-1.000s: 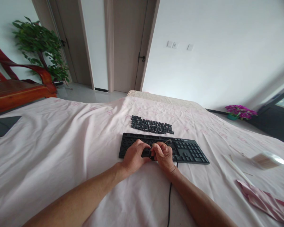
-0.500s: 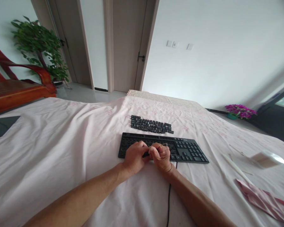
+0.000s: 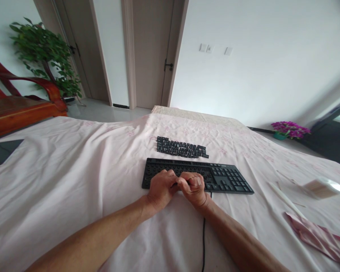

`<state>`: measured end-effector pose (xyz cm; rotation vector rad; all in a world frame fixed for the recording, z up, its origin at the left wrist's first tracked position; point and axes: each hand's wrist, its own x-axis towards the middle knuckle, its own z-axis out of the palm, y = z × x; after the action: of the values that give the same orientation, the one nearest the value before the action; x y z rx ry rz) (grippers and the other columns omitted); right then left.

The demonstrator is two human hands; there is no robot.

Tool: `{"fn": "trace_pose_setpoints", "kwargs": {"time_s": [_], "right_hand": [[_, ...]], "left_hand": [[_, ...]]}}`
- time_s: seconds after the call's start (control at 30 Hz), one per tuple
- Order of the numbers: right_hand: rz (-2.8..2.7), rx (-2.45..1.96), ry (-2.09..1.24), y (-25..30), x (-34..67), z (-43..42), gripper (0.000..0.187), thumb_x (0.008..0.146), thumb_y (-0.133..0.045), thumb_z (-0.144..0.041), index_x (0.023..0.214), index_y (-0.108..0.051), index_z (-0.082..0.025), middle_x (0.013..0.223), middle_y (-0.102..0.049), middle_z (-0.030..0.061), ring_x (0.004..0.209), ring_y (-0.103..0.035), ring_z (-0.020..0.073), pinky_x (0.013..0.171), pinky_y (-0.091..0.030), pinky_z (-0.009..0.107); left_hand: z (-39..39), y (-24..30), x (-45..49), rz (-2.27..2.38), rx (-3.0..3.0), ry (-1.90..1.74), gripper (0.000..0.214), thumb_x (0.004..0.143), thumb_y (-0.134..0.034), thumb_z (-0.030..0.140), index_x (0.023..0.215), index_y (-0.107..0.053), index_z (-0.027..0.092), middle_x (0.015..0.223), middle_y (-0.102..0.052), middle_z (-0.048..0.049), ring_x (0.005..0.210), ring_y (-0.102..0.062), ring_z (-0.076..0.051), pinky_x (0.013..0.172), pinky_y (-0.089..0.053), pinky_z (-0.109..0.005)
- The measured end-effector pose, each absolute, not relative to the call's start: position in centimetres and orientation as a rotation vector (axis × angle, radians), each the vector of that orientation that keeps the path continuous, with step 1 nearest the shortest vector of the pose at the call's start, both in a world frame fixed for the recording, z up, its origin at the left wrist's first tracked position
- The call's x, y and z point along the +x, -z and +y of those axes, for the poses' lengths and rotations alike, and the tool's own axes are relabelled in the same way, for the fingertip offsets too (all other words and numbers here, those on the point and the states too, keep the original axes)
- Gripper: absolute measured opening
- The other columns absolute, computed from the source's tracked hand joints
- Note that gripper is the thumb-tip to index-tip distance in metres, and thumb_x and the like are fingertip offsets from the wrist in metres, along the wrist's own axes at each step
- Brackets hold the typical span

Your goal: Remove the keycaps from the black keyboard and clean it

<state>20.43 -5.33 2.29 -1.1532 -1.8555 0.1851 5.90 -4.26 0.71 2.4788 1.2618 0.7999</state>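
Observation:
A black keyboard [image 3: 229, 181] lies on the pink sheet, its left half stripped of caps. Behind it, several loose black keycaps [image 3: 181, 148] are laid out in rows. Both my hands meet over the keyboard's front edge, fingers curled and knuckles touching. My left hand [image 3: 160, 187] pinches a small black keycap [image 3: 174, 185], of which only a sliver shows between the hands. My right hand [image 3: 194, 187] is closed on a thin wire tool [image 3: 198, 180] that loops over its fingers. The keyboard's black cable [image 3: 203, 241] runs toward me between my forearms.
A dark flat device [image 3: 2, 151] lies at the sheet's left edge. To the right are a white box [image 3: 320, 187], a white stick [image 3: 283, 198] and a pink packet [image 3: 320, 236]. A red wooden chair [image 3: 22, 109] and a plant [image 3: 42, 53] stand far left.
My hands have closed tighter together, and the black keycap, plainly visible a second ago, is now almost hidden between them. The view has tilted slightly.

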Motion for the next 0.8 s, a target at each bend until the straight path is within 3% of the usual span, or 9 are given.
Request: {"fn": "trace_pose_setpoints", "kwargs": {"time_s": [0.27, 0.57, 0.8], "right_hand": [[-1.602, -1.17, -0.32, -1.3, 20.2, -5.0, 0.048, 0.086, -0.048, -0.048, 0.048, -0.049, -0.019, 0.043, -0.048, 0.0, 0.042, -0.041, 0.009, 0.044, -0.033, 0.022], [-1.159, -1.187, -0.58, -2.0, 19.2, -4.0, 0.051, 0.086, -0.049, -0.053, 0.048, -0.042, -0.02, 0.038, -0.042, -0.0029, 0.035, -0.035, 0.0071, 0.039, -0.032, 0.021], [-1.188, -1.193, -0.637, -2.4, 19.4, -4.2, 0.052, 0.086, -0.047, -0.056, 0.05, -0.044, -0.02, 0.04, -0.044, -0.0022, 0.037, -0.036, 0.0073, 0.04, -0.032, 0.021]], "left_hand": [[-4.1, -0.8, 5.9, 1.244, 2.413, -0.84, 0.027, 0.09, -0.047, 0.042, 0.08, -0.068, 0.028, 0.075, -0.06, 0.0006, 0.074, -0.05, -0.016, 0.064, -0.032, -0.028], [-4.3, -1.0, 6.2, 1.31, 2.282, -0.88, 0.025, 0.085, -0.055, 0.047, 0.084, -0.07, 0.027, 0.081, -0.065, 0.0009, 0.081, -0.055, -0.017, 0.069, -0.037, -0.027], [-4.3, -1.2, 5.5, 1.167, 2.236, -0.878, 0.022, 0.08, -0.063, 0.03, 0.102, -0.066, 0.028, 0.086, -0.067, 0.0017, 0.085, -0.058, -0.018, 0.077, -0.042, -0.027]]}}
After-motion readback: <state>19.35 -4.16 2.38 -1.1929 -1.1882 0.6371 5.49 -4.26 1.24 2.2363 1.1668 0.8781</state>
